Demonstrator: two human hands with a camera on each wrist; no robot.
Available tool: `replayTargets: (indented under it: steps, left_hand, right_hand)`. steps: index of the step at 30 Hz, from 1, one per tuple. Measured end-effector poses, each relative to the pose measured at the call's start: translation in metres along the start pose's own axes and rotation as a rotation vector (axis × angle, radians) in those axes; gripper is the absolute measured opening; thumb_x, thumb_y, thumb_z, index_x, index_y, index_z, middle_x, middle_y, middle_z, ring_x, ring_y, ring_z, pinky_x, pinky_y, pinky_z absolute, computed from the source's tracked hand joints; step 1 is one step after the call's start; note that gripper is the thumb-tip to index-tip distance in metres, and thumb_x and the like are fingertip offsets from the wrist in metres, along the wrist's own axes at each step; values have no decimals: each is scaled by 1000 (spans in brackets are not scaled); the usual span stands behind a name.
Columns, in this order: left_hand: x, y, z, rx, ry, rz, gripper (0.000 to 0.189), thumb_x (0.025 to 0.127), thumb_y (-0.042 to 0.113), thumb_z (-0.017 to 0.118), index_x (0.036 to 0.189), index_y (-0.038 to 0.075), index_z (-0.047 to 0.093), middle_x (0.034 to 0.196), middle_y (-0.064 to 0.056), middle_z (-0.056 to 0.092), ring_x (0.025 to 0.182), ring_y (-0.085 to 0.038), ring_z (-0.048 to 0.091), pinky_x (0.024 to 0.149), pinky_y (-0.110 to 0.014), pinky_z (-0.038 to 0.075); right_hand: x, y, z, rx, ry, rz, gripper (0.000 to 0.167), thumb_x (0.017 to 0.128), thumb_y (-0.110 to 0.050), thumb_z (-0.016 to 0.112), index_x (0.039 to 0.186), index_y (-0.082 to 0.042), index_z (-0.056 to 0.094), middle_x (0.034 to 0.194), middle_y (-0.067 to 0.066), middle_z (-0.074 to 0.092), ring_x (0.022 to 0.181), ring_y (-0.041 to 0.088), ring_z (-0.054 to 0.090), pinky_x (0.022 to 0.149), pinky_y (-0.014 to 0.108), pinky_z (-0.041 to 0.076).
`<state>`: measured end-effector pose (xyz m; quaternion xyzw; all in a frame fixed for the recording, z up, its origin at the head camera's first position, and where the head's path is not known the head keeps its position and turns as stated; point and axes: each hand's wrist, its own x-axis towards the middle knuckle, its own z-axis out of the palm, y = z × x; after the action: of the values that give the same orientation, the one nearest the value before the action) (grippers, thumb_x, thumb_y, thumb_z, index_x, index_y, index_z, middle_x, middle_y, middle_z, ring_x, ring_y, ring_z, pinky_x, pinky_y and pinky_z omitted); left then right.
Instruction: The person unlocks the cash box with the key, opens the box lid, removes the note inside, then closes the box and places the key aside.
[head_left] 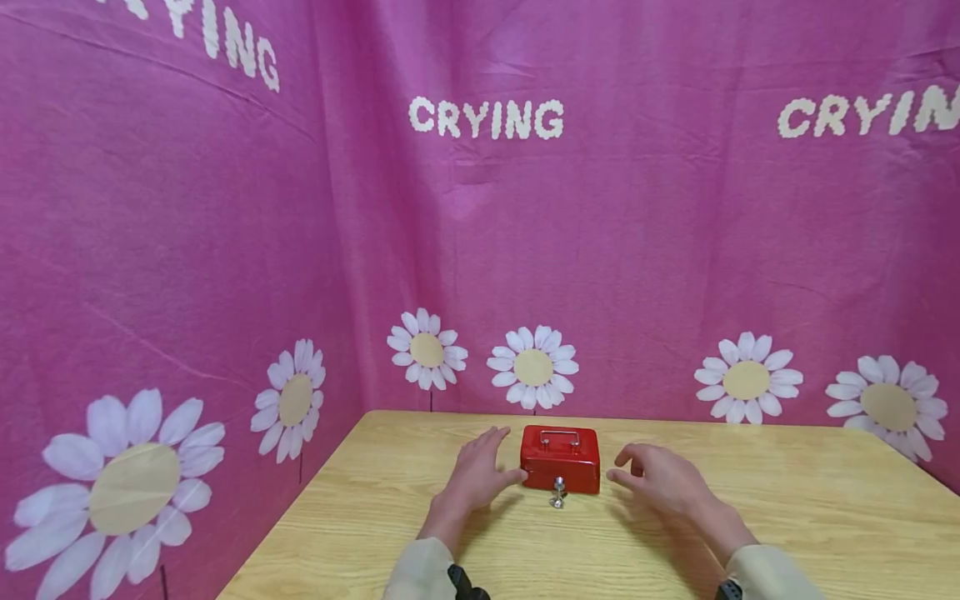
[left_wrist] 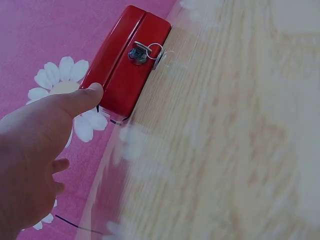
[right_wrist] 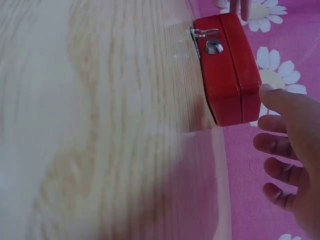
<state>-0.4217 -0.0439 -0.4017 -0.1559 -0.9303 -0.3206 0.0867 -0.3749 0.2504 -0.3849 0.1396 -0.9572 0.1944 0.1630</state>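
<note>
A small red cash box (head_left: 540, 471) sits closed on the table, a folding metal handle (head_left: 561, 437) on its lid. Keys on a ring (head_left: 557, 500) hang from the lock in its front. My left hand (head_left: 476, 475) is at the box's left side, thumb pointing at the front left corner; whether it touches the box I cannot tell. On the opposite side, my right hand (head_left: 667, 482) hovers a short way off, fingers loosely bent and holding nothing. In the right wrist view, the right thumb (right_wrist: 280, 100) appears beside the box's edge, with the other fingers spread below.
The light wood-grain table (head_left: 810, 500) reaches back to a magenta curtain (head_left: 600, 250) printed with white daisies and lettering. Another stretch of curtain (head_left: 165, 275) runs along the left side. Black straps or devices (head_left: 467, 583) show at the wrists.
</note>
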Motion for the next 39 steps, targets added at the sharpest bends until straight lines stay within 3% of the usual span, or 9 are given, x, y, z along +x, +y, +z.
replayTargets:
  steps: [14,23,39]
  left_hand:
    - [-3,2,8,-48,13,36,74,86,38,75,150,17,43,158,-10,39,145,-35,34,116,-58,32]
    - [-2,7,15,-95,-4,32,73,87,37,75,150,17,43,154,-8,44,142,-34,38,113,-59,35]
    - [0,16,22,-116,73,25,59,88,28,76,142,16,55,140,-8,60,127,-34,52,108,-57,42]
  right_hand:
    - [2,-16,8,55,-13,-47,16,88,-41,71,87,-26,70,65,-10,52,59,5,44,53,23,36]
    - [6,-32,14,64,-49,-73,16,87,-39,73,84,-24,69,64,-11,53,60,5,45,54,23,37]
    - [12,-48,31,74,-77,-121,15,87,-36,74,81,-24,68,67,-16,58,62,3,47,57,22,39]
